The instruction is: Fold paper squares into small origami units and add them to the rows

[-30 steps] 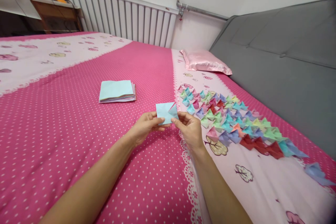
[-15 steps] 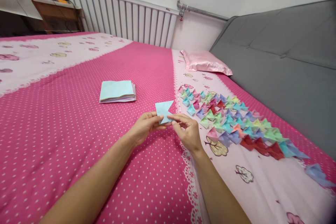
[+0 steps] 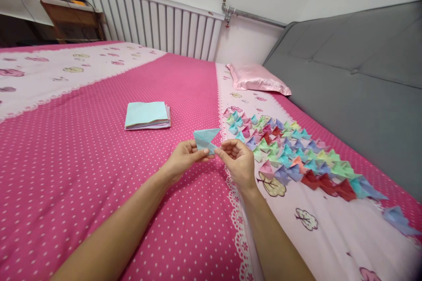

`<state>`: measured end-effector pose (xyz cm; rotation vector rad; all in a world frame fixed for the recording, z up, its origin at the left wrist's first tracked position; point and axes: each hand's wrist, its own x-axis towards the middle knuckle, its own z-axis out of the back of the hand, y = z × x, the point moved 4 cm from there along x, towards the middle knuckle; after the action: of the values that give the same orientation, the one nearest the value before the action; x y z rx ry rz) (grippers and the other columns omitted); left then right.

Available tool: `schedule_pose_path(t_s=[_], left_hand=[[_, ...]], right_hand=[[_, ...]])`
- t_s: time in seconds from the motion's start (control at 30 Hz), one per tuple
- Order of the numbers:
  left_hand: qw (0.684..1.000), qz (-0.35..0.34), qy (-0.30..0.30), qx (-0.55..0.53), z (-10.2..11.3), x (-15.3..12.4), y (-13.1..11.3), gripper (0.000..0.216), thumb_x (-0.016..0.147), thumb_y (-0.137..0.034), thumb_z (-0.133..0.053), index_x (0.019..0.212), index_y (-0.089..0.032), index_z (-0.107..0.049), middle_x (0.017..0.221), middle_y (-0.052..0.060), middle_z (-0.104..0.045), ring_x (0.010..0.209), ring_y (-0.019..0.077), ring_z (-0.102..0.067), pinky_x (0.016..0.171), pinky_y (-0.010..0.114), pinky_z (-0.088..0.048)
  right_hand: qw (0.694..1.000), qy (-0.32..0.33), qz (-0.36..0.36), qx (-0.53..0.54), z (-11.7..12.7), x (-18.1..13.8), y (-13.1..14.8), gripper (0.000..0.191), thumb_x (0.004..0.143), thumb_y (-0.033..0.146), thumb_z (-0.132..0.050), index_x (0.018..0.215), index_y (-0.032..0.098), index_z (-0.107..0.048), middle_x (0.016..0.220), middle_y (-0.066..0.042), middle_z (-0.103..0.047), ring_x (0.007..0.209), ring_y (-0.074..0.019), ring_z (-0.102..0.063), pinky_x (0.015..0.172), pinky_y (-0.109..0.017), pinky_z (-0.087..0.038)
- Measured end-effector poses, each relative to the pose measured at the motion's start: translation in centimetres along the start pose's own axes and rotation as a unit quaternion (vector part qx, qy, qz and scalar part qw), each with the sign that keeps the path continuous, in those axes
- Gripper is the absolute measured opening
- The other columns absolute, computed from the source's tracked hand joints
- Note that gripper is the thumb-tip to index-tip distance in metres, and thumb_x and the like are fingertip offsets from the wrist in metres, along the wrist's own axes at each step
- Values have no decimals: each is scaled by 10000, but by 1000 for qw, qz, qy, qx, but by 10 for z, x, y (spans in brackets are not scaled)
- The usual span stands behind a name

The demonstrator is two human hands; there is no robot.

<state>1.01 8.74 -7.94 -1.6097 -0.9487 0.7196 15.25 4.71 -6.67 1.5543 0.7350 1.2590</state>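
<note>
A light blue piece of folded paper [image 3: 205,138] is held up over the bed in both hands. My left hand [image 3: 186,156] pinches its lower left part, thumb in front and fingers behind. At its lower right corner my right hand [image 3: 238,158] grips the edge between thumb and curled fingers. The upper right of the paper ends in a point that sticks out to the right. Just right of my hands, many small folded paper boats [image 3: 286,151] stand in rows, in blue, green, pink, red, purple and yellow.
A stack of coloured paper sheets [image 3: 147,115] lies to the left on the pink dotted bedspread [image 3: 99,175]. Further back is a pink pillow [image 3: 259,79] beside the grey headboard [image 3: 356,57]. A white radiator [image 3: 148,15] lines the wall, with a desk [image 3: 72,19] at far left.
The right fingers have moved off the paper's front and now curl at its lower right corner. The folded paper has changed shape, its right point reaching further out. The left hand keeps its pinch.
</note>
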Motion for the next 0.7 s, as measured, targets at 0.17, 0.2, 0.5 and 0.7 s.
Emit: schedule_pose_path(t_s=[0.17,0.2,0.5,0.7], left_hand=[[999,-6,20,33,-2,-1,-2,212,663,-293,-693,799,-130,-679,798,71,-708,756,151,-644,724,247,-473],[999,-7,22,40,-2,-1,-2,205,666,-292,-691,790,-128,-683,791,71,-708,748,150,-643,719,244,-472],[1000,-5,-22,-10,2,0,1,257,662,-307,-698,847,-131,-679,830,59,-708,720,131,-644,707,224,-475],[998,-5,-50,-37,4,0,-2,339,667,-268,-702,960,-130,-599,847,61,-703,690,128,-657,623,199,-491]], right_hand=[[999,37,-11,2,-3,-1,2,107,682,281,-670,727,184,-668,684,-16,-665,632,-144,-613,640,-280,-489],[999,38,-10,-1,-3,-1,2,100,682,281,-669,708,184,-671,675,-14,-667,626,-145,-614,638,-281,-488],[999,36,-33,22,-2,2,-4,166,696,262,-653,845,197,-688,805,-21,-684,736,-151,-618,703,-289,-481],[998,36,-15,51,-2,2,-4,195,720,228,-637,914,214,-645,818,-11,-651,775,-141,-605,710,-278,-483]])
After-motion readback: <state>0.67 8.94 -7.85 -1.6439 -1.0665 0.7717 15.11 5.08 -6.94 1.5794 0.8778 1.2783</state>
